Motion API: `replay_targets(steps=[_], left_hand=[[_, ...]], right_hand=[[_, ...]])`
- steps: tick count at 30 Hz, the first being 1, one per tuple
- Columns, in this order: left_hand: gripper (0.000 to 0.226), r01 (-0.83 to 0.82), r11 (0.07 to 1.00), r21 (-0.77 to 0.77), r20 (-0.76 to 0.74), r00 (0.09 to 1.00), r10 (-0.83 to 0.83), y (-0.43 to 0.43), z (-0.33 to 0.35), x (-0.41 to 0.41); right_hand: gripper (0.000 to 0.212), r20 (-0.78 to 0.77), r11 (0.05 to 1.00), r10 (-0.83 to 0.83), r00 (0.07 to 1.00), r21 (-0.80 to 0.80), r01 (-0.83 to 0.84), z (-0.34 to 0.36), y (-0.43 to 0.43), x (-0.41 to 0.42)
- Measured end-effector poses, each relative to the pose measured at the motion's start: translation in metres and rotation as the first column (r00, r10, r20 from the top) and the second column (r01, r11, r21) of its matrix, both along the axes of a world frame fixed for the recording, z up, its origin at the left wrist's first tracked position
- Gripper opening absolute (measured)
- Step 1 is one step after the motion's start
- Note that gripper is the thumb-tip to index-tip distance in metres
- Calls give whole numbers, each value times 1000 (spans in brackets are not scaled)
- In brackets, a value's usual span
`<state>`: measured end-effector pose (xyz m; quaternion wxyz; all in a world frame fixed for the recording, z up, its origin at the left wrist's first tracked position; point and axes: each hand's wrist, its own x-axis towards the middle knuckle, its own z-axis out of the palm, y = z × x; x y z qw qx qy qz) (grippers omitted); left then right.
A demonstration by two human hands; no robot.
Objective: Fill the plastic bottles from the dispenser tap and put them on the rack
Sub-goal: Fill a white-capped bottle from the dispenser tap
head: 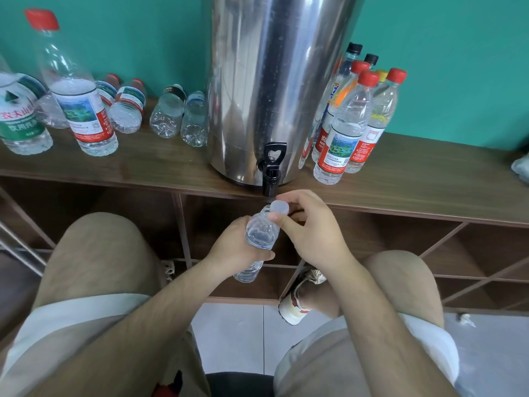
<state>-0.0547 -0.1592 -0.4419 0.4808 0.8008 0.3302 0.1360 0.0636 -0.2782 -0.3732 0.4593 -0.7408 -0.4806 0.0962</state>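
Note:
My left hand (pixel 233 247) grips a small clear plastic bottle (pixel 259 232) around its middle, just below the black tap (pixel 271 170) of the steel dispenser (pixel 272 81). The bottle holds water and tilts slightly, its open neck close under the spout. My right hand (pixel 309 227) pinches a pale translucent cap (pixel 279 207) right at the bottle's mouth. I cannot tell whether the cap touches the neck.
On the wooden rack top (pixel 415 179), upright filled bottles with red caps (pixel 355 121) cluster right of the dispenser. Left of it stand tall bottles (pixel 83 110) and several empty ones lie on their sides (pixel 169 113). Open cubbies (pixel 372 239) sit below; my knees flank the hands.

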Motion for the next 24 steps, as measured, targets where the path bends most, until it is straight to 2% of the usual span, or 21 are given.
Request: replay_targets(steps=[3,8,13,17,19,21,23,24], left_hand=[[72,10,999,37,0,1000,-10,-3,0,0],[67,23,1000,20,41,999,-24,-4,-2,-4],[59,42,999,24,56,998,-43,-8,-4,-5],[58,76,997,1,107,991,-75,-12,-2,-6],[57,96,995,-21,130,987,-92,-14,2,-8],[58,126,991,-44,152,981,-118,-17,6,-10],[60,164,985,-55,165,974,-153,-18,9,-12],[61,177,983,-54,170,971,-165,-20,10,-13]], right_hand=[[18,84,996,42,996,-82,-35,2,-1,-2],[31,218,965,152,964,-245,-96,15,-5,1],[36,340,886,307,889,-444,-135,45,-6,3],[22,408,809,371,834,-582,-75,61,-8,2],[32,552,804,375,744,-594,36,65,-10,-1],[41,715,839,366,595,-530,121,65,-10,-3],[49,791,860,376,483,-492,134,63,-10,-5],[51,798,863,376,472,-487,137,63,-10,-5]])
